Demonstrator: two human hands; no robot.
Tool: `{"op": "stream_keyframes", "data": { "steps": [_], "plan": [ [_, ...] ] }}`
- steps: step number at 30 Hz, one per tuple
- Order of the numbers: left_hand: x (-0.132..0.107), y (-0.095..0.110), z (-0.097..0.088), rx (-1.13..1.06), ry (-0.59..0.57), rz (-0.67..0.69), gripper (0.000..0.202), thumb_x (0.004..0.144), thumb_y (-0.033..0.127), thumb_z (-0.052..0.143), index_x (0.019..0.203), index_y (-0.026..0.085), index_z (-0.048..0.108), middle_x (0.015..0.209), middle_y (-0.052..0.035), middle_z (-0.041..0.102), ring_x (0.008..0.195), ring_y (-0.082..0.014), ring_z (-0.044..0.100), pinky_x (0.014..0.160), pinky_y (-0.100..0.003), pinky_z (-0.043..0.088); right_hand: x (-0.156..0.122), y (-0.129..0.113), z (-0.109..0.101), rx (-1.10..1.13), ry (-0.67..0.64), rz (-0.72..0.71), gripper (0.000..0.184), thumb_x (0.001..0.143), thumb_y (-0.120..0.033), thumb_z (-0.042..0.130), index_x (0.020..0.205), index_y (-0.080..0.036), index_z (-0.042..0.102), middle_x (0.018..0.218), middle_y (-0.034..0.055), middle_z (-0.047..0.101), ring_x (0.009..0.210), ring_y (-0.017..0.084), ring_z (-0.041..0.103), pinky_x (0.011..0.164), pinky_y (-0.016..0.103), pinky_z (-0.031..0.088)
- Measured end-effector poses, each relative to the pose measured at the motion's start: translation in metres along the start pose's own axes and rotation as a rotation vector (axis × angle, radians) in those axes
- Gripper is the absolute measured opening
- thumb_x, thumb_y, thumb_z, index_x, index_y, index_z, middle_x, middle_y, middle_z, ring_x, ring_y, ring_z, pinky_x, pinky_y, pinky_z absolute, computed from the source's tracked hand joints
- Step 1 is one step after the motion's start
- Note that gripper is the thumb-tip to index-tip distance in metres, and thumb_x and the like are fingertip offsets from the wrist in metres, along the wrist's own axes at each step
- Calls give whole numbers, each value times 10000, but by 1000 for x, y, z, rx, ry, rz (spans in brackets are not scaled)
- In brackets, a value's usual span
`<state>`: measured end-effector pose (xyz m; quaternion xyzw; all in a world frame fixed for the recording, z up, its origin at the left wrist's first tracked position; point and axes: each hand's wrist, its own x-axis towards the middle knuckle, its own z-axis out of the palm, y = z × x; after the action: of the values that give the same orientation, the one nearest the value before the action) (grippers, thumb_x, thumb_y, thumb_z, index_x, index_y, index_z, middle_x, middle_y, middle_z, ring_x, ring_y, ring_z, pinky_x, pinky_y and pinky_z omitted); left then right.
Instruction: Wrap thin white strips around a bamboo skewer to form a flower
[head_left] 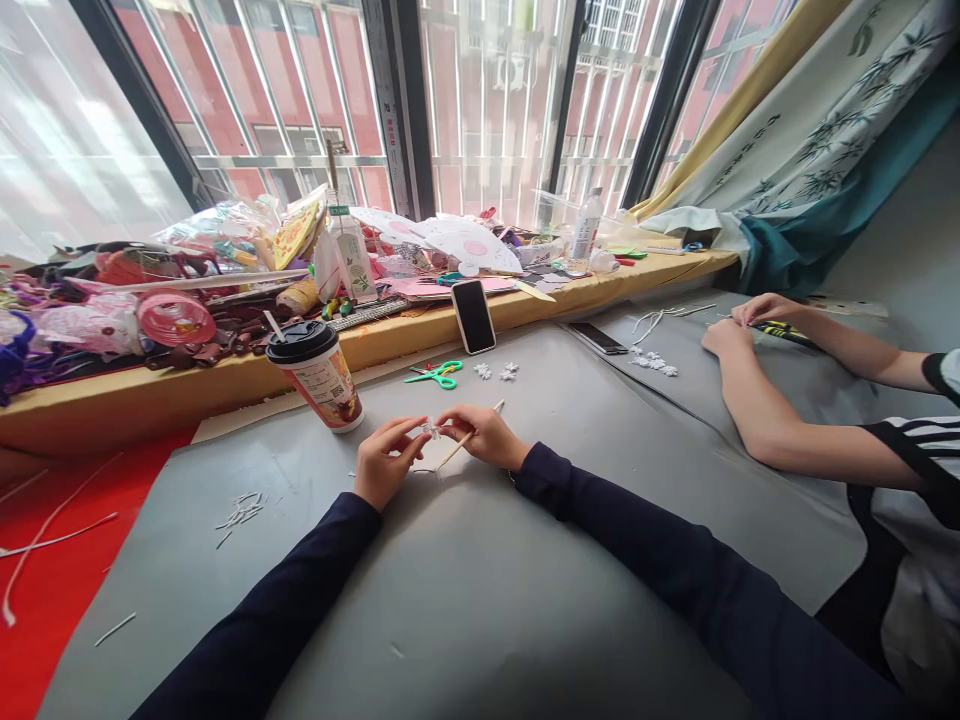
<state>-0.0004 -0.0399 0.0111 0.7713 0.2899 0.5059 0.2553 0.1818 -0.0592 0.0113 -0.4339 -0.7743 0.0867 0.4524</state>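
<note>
A white piece point(430, 428) sits between left hand point(384, 460) and right hand point(487, 436).

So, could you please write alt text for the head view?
The left hand and right hand pinch a small whitish piece above a grey table, the right also holding a stick; a cup, green scissors and another person's hands are nearby.

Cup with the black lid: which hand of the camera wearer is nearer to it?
Left. The left hand is close to the cup, on its right; the right hand is farther right.
</note>
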Motion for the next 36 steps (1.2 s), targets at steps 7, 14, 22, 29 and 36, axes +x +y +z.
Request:
{"op": "stream_keyframes", "data": {
  "steps": [7,14,22,29,36],
  "plan": [
    [0,1,3,-96,-2,-44,180,749,283,579,870,179,662,841,-48,616,493,-72,555,423,-204,464,2,1,2,-17,-1,8,251,815,-386,492,901,-178,606,629,-18,531,546,73,416,563,183,334],
    [2,-2,-1,-61,9,-70,188,722,311,606,836,173,667,697,-26,625,488,-87,556,442,-207,468,5,3,6,-41,-42,15,263,808,-400,502,886,-171,606,619,-21,527,549,71,412,562,180,324],
    [3,-7,-4,62,-14,-69,184,719,338,603,821,198,667,716,-22,641,556,-103,575,542,-223,499,9,-2,-6,-189,-176,57,200,826,-362,481,959,-230,552,653,-39,539,576,77,468,538,188,298],
    [12,-12,-7,115,217,-340,293,690,391,615,888,175,615,756,-21,635,579,-117,590,552,-232,496,14,19,-14,-244,-243,44,400,762,-355,566,1123,-209,474,1010,57,516,833,145,515,683,238,400],
    [19,-12,-8,111,307,-526,321,700,401,597,938,187,575,651,18,592,550,-97,547,526,-195,467,36,82,-48,-383,-90,89,465,795,-496,464,1156,-204,491,1115,110,455,1054,226,404,912,363,319]
  ]
}}
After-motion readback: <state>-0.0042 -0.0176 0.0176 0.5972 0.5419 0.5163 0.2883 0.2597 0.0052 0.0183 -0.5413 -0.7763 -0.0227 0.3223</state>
